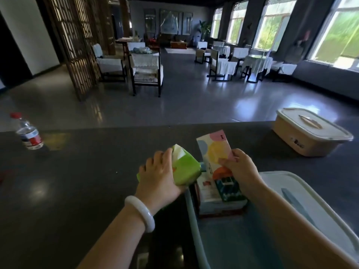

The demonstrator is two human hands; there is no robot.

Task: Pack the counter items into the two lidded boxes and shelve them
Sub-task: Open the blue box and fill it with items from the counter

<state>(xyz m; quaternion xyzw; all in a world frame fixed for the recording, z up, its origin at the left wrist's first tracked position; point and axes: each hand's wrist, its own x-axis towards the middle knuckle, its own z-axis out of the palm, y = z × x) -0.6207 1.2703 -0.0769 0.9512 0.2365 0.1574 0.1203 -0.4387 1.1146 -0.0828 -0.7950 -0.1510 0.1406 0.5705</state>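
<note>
**Both hands loading tissue packs into the open box**

The step in hand looks like packing. The left hand (161, 171) curls round a green pack (185, 168), white tissue showing at its top, and holds it just left of the near wall of the blue box (194, 220), about level with the rim. The right hand (240, 167) pinches a pastel pack (215, 146) by its lower part, thumb on the printed face, and holds it up over the far end of the same box. Under it, inside the box, another patterned pack (219, 193) lies against the far wall; whether the pastel pack touches it I cannot tell, since the hand covers the join.

The blue box's lid (303, 193) lies to the right of it. The beige box (308, 136) sits with its lid on at the counter's far right, well apart. A water bottle (29, 133) stands far left on the counter (77, 171), not yet packed.

Next, I judge, both packs need lowering into the free space nearer the person, laid flat or on edge so the lid can seat. Then the bottle wants fetching.
</note>
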